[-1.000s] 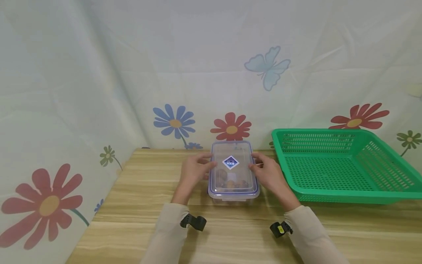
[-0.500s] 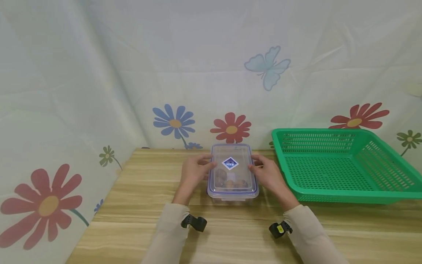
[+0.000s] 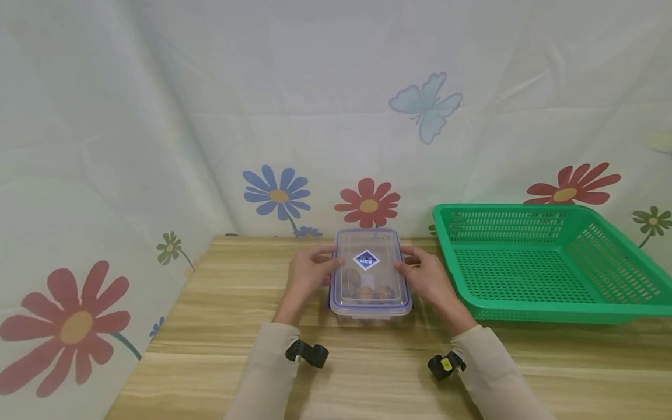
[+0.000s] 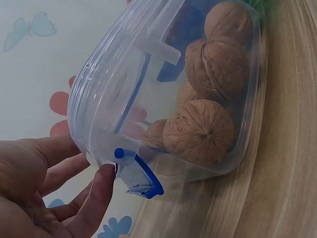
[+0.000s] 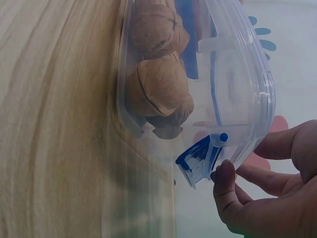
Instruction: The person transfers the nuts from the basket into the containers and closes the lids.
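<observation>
A clear plastic food container with walnuts (image 4: 198, 131) inside stands on the table, its clear blue-edged lid (image 3: 367, 239) on top. My left hand (image 3: 310, 271) pinches the lid's left edge, thumb above and fingers at the side. On the opposite edge, my right hand (image 3: 427, 277) holds the lid the same way. A side latch (image 4: 143, 181) angles outward beside the left fingertips in the left wrist view. The right wrist view has another latch (image 5: 195, 158) standing out from the wall near the right fingertips. Several walnuts (image 5: 158, 84) lie along the container's bottom.
A green perforated plastic basket (image 3: 517, 306) stands right of the container, close to my right hand. The wooden table (image 3: 220, 326) ends at the back against a flower-printed curtain (image 3: 315, 105).
The lid's far end has come down slightly and a little toward me, so it lies flatter on the container. Both hands have kept their hold on its edges.
</observation>
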A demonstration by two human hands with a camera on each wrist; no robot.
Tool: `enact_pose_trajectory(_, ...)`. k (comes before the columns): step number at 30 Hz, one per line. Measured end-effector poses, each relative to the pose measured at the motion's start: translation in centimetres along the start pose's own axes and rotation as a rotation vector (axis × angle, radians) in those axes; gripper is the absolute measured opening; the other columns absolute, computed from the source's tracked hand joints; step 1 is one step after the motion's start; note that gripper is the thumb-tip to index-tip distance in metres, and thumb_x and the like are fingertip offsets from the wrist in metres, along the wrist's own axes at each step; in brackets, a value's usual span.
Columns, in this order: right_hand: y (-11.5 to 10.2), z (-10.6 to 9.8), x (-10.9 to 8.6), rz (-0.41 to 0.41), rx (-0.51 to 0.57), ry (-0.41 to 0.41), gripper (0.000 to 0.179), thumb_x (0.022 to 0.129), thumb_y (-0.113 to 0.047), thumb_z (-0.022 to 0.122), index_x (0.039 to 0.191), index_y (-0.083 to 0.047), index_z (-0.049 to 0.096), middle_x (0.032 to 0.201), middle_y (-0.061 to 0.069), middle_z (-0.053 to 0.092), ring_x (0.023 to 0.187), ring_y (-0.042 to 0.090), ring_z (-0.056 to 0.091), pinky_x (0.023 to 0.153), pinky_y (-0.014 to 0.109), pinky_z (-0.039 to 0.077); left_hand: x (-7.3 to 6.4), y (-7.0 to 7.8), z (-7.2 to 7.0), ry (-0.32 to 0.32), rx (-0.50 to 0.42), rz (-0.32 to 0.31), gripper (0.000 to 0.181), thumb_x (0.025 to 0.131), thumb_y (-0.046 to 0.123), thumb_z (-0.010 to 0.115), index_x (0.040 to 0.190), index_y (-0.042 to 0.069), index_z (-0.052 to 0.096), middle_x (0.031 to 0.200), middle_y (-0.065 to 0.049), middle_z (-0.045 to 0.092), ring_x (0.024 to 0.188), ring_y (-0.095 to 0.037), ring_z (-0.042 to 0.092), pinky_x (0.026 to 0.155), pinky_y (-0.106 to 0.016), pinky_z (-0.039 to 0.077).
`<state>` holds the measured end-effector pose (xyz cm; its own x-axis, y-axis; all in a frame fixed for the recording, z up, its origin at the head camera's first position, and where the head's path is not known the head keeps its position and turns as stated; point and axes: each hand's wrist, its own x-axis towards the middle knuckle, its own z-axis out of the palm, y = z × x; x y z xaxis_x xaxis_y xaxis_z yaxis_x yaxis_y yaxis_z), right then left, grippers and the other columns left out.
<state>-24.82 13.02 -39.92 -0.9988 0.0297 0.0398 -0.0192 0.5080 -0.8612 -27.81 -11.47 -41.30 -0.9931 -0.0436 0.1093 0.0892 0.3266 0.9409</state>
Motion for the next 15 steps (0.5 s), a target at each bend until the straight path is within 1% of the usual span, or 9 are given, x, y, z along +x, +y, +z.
enact_pose_trajectory(5, 0.03, -0.01, 0.10, 0.004, 0.010, 0.010, 0.046, 0.108, -0.015, 0.062, 0.151, 0.000, 0.055, 0.139, 0.030, 0.060, 0.123, 0.044, 0.061, 0.104, 0.058, 0.057, 0.03, 0.01, 0.00, 0.004, -0.010, -0.007, 0.034, 0.094, 0.014, 0.084, 0.126, 0.006, 0.078, 0.111, -0.021, 0.077, 0.078, -0.025, 0.075, 0.074, -0.048, 0.069)
enact_pose_trajectory(9, 0.08, 0.01, 0.03, 0.027, 0.024, 0.007, 0.047, 0.108, -0.016, 0.064, 0.151, 0.000, 0.054, 0.140, 0.030, 0.059, 0.124, 0.044, 0.060, 0.105, 0.058, 0.056, 0.10, -0.03, 0.03, 0.010, -0.013, -0.026, 0.038, 0.093, 0.015, 0.085, 0.128, 0.005, 0.076, 0.115, -0.022, 0.076, 0.084, -0.028, 0.076, 0.077, -0.046, 0.069)
enact_pose_trajectory(15, 0.15, 0.08, -0.13, 0.073, 0.029, 0.005, 0.052, 0.108, -0.020, 0.064, 0.150, 0.007, 0.050, 0.145, 0.032, 0.055, 0.131, 0.046, 0.055, 0.111, 0.060, 0.051, 0.03, -0.10, -0.28, 0.020, 0.051, -0.050, 0.051, 0.091, 0.024, 0.087, 0.135, 0.004, 0.072, 0.126, -0.023, 0.072, 0.097, -0.033, 0.076, 0.082, -0.041, 0.068)
